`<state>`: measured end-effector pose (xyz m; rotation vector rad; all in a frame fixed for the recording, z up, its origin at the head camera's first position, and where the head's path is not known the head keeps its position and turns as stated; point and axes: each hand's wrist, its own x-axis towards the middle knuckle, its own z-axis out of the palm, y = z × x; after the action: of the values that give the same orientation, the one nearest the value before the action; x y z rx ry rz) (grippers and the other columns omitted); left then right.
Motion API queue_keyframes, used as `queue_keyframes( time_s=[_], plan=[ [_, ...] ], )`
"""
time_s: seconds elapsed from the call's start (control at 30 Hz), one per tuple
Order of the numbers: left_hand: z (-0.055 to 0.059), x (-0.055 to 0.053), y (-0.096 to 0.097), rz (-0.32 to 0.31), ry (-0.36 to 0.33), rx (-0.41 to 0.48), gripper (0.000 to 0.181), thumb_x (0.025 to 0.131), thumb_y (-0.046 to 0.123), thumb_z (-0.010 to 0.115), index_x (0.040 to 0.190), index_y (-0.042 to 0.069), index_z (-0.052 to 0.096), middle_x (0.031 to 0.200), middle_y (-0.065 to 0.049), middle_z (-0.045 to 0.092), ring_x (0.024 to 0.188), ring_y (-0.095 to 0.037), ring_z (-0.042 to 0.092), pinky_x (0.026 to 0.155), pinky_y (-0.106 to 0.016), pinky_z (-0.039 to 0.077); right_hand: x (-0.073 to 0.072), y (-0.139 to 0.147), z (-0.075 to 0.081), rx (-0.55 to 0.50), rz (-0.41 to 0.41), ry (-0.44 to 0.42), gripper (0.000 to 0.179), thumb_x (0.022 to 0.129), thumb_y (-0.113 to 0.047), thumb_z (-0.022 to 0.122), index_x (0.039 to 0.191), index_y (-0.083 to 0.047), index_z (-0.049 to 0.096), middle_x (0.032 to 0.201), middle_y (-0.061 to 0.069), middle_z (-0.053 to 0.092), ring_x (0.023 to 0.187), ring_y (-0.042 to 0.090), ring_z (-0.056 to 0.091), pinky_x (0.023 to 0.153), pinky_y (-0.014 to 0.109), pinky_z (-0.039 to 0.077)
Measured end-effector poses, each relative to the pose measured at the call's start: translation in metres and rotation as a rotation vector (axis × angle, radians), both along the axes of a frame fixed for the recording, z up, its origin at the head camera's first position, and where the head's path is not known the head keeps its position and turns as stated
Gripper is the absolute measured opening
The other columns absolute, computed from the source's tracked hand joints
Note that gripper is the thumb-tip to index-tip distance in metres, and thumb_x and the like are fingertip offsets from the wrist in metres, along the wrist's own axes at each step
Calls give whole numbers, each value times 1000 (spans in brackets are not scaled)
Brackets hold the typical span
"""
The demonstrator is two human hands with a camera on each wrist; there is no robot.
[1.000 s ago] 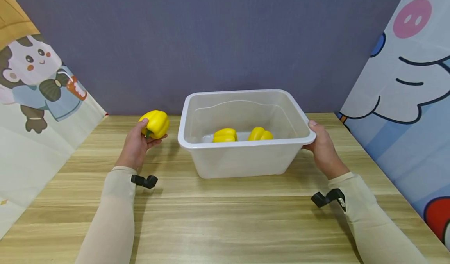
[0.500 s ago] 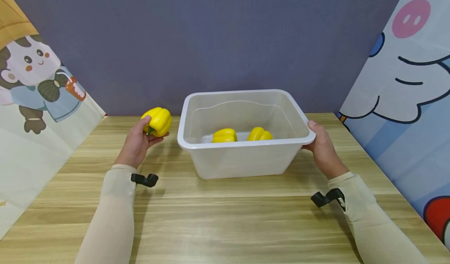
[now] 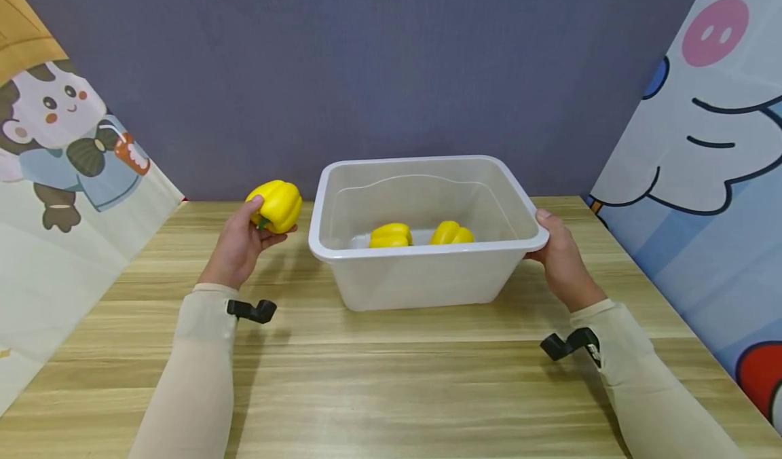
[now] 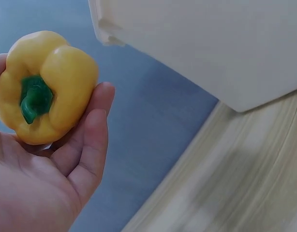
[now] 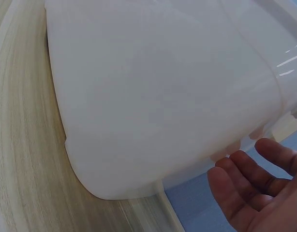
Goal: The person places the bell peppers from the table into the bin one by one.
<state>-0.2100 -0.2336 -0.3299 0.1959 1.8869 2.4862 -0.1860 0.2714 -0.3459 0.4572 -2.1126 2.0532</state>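
My left hand (image 3: 238,245) holds a yellow bell pepper (image 3: 278,206) above the table, left of a white plastic bin (image 3: 421,279). In the left wrist view, the pepper (image 4: 66,72) shows its green stem toward the camera, with fingers curled under it. Two more yellow peppers lie inside the bin, one on the left (image 3: 391,235) and one on the right (image 3: 452,233); the front wall partly hides both. My right hand (image 3: 562,259) grips the bin's right rim, thumb on top and fingers below. The right wrist view shows those fingers (image 5: 230,186) by the bin's wall.
The bin stands on a wood-grain table (image 3: 397,391), near a grey-blue back panel (image 3: 391,65). Cartoon-printed sheets border the table on the left (image 3: 79,140) and right (image 3: 702,153). A black wrist mount (image 3: 252,311) sticks out from the left sleeve.
My left hand has risen slightly and moved a little right with the pepper, toward the bin. The right hand and the bin have stayed in place.
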Motion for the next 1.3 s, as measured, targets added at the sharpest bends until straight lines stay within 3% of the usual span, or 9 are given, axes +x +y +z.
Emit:
queue_keyframes(
  time_s=[0.6, 0.93, 1.3],
  plan=[
    [11, 4, 7, -31, 50, 4, 39, 105, 38, 51, 134, 13, 52, 115, -7, 62, 95, -23, 72, 84, -31, 55, 2, -1, 3, -37, 3, -11, 41, 108, -38, 34, 112, -12, 66, 96, 2, 65, 82, 13, 59, 66, 32, 52],
    [15, 6, 11, -24, 65, 10, 39, 105, 38, 52, 134, 13, 53, 115, -7, 63, 95, -24, 72, 83, -31, 56, 1, 1, 3, 0, 8, -8, 44, 107, -40, 34, 118, -9, 62, 102, 8, 64, 85, 15, 58, 67, 33, 53],
    [20, 10, 14, -28, 76, 29, 37, 105, 37, 52, 132, 12, 54, 113, -6, 64, 93, -24, 73, 82, -30, 57, 1, 1, 3, 14, 23, 1, 47, 108, -40, 32, 120, -5, 61, 101, 2, 64, 86, 15, 58, 67, 33, 53]
  ],
)
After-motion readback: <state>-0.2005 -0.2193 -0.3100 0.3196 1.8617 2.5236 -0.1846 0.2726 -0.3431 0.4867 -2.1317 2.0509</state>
